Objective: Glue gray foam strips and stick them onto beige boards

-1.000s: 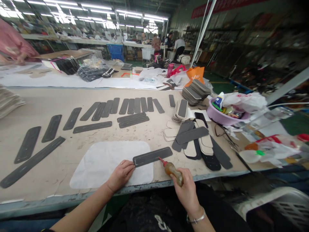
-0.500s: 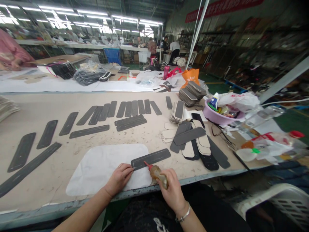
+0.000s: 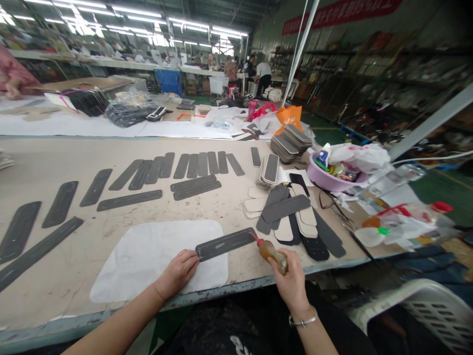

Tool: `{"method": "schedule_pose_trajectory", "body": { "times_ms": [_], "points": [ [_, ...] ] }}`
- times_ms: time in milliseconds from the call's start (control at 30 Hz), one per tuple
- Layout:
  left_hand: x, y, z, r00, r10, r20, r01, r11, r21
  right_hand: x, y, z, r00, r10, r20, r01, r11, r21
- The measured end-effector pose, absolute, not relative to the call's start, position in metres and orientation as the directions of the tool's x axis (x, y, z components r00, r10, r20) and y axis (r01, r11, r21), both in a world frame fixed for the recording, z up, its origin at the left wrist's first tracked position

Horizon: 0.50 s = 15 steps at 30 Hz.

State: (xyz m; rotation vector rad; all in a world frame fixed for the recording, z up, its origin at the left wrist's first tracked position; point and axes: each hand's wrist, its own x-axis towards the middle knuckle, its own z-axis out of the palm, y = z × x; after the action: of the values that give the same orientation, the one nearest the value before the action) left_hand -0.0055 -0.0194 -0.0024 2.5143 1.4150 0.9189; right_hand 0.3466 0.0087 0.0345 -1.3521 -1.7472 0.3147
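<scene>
- A loose row of long dark pieces (image 3: 59, 203) lies at the far left of the worktable (image 3: 44, 153), spreading toward 9 o'clock of the white sheet.
- The white sheet (image 3: 148, 259) lies flat near the table's front edge, with more dark pieces (image 3: 192, 165) ranged side by side at its 12 o'clock.
- The left hand (image 3: 178, 272) rests on the sheet with its fingers curled. Its fingertips hold down the left end of the dark strip (image 3: 226, 243).
- That dark strip lies at 2 o'clock of the left hand. It is flat, its left part on the sheet and its right end over bare table, slanting up toward the right.
- The glue bottle (image 3: 272, 252) points toward 10 o'clock, and its red nozzle (image 3: 254, 239) touches the strip's right end.
- The right hand (image 3: 293, 282) is clenched around the bottle's base, at 4 o'clock of the strip, with a bracelet (image 3: 303, 323) on the wrist.
- A heap of dark and pale cut pieces (image 3: 291, 217) lies at 12 o'clock of the right hand, and a small stack of pads (image 3: 271, 170) lies beyond it.
- A pink basin (image 3: 325, 181) of odds and ends sits at 1 o'clock of that heap.
- A white plastic chair (image 3: 424, 310) stands at 3 o'clock of the right hand, off the table.
</scene>
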Motion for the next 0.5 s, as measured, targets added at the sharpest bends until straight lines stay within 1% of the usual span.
{"method": "schedule_pose_trajectory", "body": {
  "times_ms": [233,500],
  "points": [
    [-0.004,-0.021,-0.002,0.385,0.805,0.452,0.749,-0.558,0.356,0.349,0.025,0.028,-0.051,0.888,0.457,0.678,0.367,-0.637],
    [-0.006,-0.022,-0.008,0.385,0.81,0.443,0.754,-0.553,0.354,0.353,-0.001,0.031,-0.004,0.869,0.495,0.706,0.353,-0.614]
  ]
}}
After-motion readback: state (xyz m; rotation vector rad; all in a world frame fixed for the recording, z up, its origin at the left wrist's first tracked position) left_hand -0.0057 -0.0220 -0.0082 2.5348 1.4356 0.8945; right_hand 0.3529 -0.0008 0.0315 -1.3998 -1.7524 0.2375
